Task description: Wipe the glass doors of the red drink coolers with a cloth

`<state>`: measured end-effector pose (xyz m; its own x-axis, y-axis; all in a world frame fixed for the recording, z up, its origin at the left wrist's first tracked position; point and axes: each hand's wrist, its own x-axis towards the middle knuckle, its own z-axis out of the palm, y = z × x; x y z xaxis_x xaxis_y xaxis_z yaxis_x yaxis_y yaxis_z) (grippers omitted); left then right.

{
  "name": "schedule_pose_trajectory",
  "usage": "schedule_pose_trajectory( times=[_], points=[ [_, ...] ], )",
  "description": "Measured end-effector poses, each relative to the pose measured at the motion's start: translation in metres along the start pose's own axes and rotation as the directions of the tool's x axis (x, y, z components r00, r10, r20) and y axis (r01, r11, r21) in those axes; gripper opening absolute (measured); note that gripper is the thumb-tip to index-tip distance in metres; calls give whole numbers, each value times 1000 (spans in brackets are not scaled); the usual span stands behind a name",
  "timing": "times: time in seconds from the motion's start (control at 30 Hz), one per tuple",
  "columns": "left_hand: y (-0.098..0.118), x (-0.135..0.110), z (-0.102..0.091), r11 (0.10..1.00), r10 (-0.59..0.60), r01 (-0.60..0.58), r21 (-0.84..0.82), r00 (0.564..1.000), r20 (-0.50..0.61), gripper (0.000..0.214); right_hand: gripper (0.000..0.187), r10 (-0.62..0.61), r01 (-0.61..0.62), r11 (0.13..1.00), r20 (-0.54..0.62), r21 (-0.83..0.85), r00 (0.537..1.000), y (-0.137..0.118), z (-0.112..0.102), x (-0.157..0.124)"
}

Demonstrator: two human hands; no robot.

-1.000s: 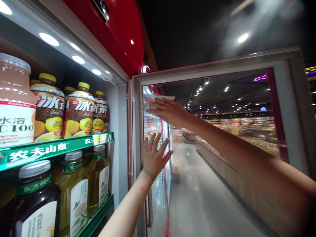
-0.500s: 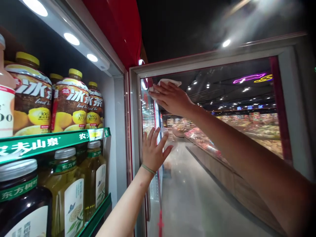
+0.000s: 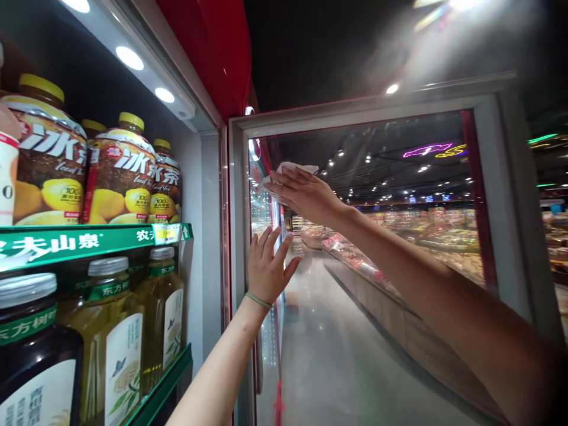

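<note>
An open fridge door [image 3: 444, 99] with a grey frame and a glass pane stands in front of me. My right hand [image 3: 306, 192] lies flat near the pane's upper left, pressing a thin white wipe [image 3: 296, 168] against the glass. The wipe sticks out past the fingers above and to the left. Below it, my left hand [image 3: 268, 266] is spread with its fingers pointing up, close to the left side of the pane; it holds nothing. I cannot tell whether its palm touches the glass. A green band [image 3: 258, 300] circles the left wrist.
At left, the lit fridge holds iced tea bottles [image 3: 122, 171] with yellow caps over a green shelf edge [image 3: 62, 245]. Tea bottles [image 3: 118, 331] with silvery caps stand below. Through the glass show a grey floor [image 3: 328, 355] and a long wood-sided display [image 3: 390, 319].
My right hand and the wipe have slid slightly down the glass. The left hand stays spread near the pane. The whole view has shifted a little, and the door's outer edge shows more.
</note>
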<state>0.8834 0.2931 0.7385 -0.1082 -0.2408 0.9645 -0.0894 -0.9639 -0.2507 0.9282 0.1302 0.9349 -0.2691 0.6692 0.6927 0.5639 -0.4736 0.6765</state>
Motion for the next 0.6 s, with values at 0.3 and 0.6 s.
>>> schedule_pose_trajectory(
  times=[0.3,0.6],
  points=[
    [-7,-8,-14,997,69,-70,-13,994,-81,34,57,-75,75,997,0,-18,997,-33,23,0],
    [3,-35,-15,999,38,-37,22,998,-48,47,50,-43,43,999,-28,-3,999,-41,25,6]
  ],
)
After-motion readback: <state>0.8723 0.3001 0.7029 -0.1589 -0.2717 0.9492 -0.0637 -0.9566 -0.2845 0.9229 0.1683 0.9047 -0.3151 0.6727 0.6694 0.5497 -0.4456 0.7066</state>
